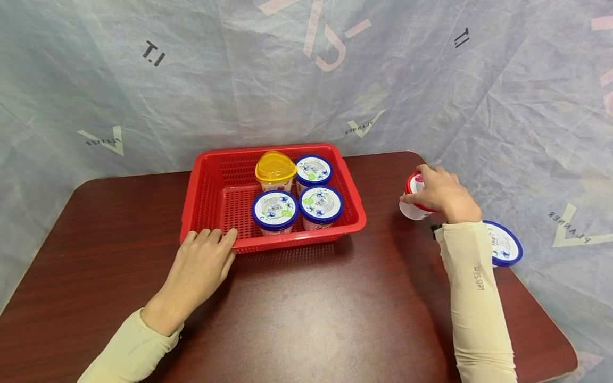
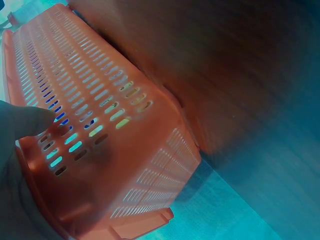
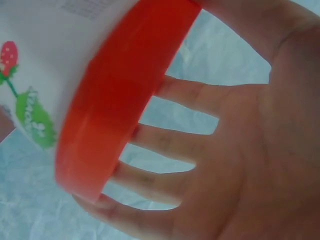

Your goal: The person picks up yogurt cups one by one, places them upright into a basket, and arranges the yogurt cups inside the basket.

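Observation:
My left hand [image 1: 201, 266] grips the front-left rim of a red plastic basket [image 1: 292, 243], fingers over the edge. In the left wrist view its thumb [image 2: 32, 121] lies against the slotted outer wall. On the right, my right hand [image 1: 447, 196] holds a white tub [image 1: 413, 211] by its red lid [image 3: 120, 95], fingertips and thumb spread round the lid's edge. A strawberry [image 3: 8, 59] is printed on its side. The tub is tilted over the table's right part. Inside the basket stand three blue-lidded tubs [image 1: 275, 209] and a yellow-lidded tub [image 1: 276, 167].
Another blue-lidded tub [image 1: 508, 244] stands near the table's right edge, partly hidden by my right sleeve [image 1: 479, 303]. The brown table [image 1: 311, 319] meets a grey printed cloth [image 1: 268, 85] at the back and right. The basket's left half shows its bare grid floor.

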Available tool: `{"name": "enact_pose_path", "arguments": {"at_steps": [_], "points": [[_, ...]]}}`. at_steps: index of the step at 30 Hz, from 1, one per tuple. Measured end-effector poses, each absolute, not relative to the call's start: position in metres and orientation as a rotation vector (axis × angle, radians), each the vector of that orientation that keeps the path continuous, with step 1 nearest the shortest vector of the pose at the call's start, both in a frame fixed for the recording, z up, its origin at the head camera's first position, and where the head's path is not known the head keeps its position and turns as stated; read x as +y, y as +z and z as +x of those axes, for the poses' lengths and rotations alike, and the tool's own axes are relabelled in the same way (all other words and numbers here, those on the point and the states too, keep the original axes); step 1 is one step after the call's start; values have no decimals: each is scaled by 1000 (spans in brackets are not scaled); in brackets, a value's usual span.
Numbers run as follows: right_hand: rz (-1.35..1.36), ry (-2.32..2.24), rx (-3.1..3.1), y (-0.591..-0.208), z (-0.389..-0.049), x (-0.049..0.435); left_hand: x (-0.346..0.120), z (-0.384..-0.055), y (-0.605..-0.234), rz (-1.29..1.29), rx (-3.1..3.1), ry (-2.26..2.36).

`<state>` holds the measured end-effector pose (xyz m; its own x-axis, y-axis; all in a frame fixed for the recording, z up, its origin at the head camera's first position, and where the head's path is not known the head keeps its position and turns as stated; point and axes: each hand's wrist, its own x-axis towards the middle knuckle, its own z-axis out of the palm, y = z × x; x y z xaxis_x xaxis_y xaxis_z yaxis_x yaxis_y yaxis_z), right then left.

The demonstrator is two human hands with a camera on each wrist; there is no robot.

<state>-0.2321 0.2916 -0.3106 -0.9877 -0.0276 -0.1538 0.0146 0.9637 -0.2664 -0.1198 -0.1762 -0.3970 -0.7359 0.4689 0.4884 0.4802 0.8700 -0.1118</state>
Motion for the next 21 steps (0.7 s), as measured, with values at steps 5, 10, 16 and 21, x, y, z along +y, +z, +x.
{"name": "enact_pose_path", "arguments": {"at_steps": [5, 10, 16, 21], "points": [[-62, -425, 3078, -309, -231, 284, -176, -120, -397, -691, -2522, -30], [-105, -443, 3148, -305, -228, 276, -176, -120, -397, -688, -2522, -31], [-128, -485, 3218, -301, -222, 268, -176, -120, -397, -690, -2529, -33], [-149, -507, 3254, -299, -218, 262, -177, -120, -398, -693, -2526, -34]]}}
